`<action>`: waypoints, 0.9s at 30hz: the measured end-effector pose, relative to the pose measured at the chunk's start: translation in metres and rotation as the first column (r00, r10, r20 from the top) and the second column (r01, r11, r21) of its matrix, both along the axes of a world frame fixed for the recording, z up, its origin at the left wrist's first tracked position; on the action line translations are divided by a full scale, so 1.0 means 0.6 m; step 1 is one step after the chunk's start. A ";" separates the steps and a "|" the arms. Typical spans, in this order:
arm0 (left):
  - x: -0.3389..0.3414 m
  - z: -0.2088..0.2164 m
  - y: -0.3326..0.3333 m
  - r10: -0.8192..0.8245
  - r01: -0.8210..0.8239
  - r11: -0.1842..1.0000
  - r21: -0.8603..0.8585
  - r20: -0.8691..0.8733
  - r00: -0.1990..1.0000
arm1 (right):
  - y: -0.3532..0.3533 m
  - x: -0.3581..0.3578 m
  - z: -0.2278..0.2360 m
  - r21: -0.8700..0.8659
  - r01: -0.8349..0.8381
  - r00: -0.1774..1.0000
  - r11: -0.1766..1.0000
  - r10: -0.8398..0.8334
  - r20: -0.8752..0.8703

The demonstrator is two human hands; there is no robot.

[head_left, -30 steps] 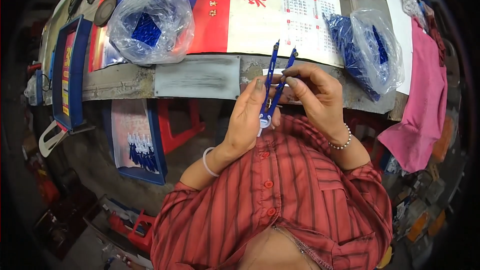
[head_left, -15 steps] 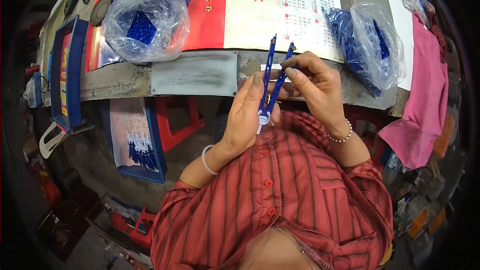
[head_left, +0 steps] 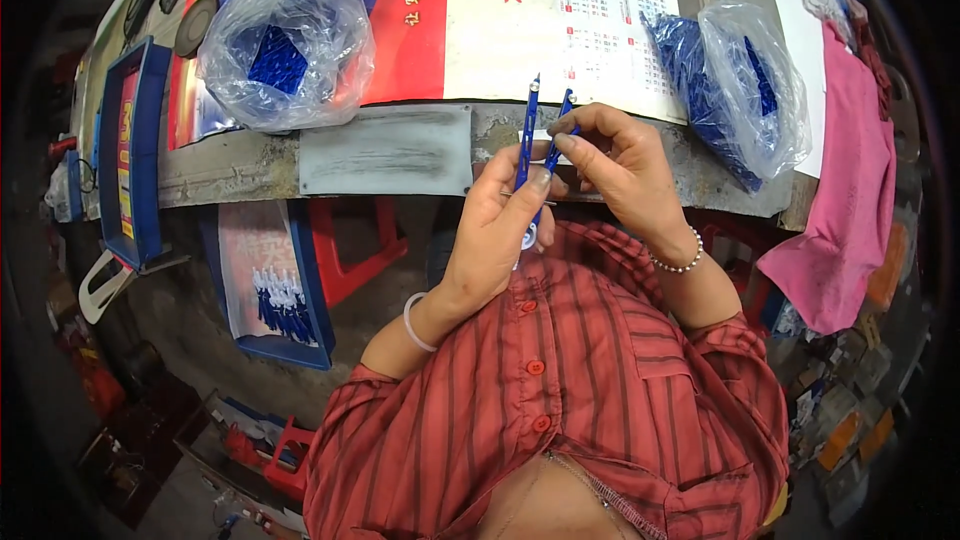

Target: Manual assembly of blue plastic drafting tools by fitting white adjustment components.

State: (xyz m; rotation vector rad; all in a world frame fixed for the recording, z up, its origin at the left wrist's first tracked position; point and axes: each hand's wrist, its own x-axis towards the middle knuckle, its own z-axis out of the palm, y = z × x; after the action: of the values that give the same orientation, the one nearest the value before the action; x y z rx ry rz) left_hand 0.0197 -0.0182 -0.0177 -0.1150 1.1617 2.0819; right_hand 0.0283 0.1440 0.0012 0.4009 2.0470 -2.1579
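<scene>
Your left hand (head_left: pixel 490 230) clasps a slim, blue, two-legged compass with a round white head (head_left: pixel 528 130), thumb pressed across its legs. Your right hand (head_left: pixel 630 175) pinches the right leg near its tip, thumb against forefinger. Compass located before the worn grey worktable's near edge (head_left: pixel 230 170); legs slightly apart, pointing away from you; head nearest your shirt (head_left: pixel 590 380).
</scene>
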 end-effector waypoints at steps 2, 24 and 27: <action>0.004 0.004 -0.001 0.001 -0.001 1.000 -0.003 -0.029 1.000 | 0.000 0.002 0.007 0.016 -0.025 1.000 1.000 0.025 -0.010; -0.005 0.001 -0.031 -0.009 0.011 0.999 0.050 -0.053 0.999 | -0.026 -0.033 0.009 -0.345 0.012 0.998 0.939 0.011 0.064; -0.024 -0.015 -0.073 -0.216 0.029 0.847 0.531 0.294 0.931 | -0.031 -0.065 0.033 -0.466 -0.263 0.963 0.845 0.259 -0.074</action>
State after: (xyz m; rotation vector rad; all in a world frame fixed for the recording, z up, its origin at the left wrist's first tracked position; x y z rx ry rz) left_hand 0.0055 -0.0619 -0.0268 -0.1336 0.3604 2.0780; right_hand -0.0106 0.1251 0.0210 0.0440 1.3947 -2.3702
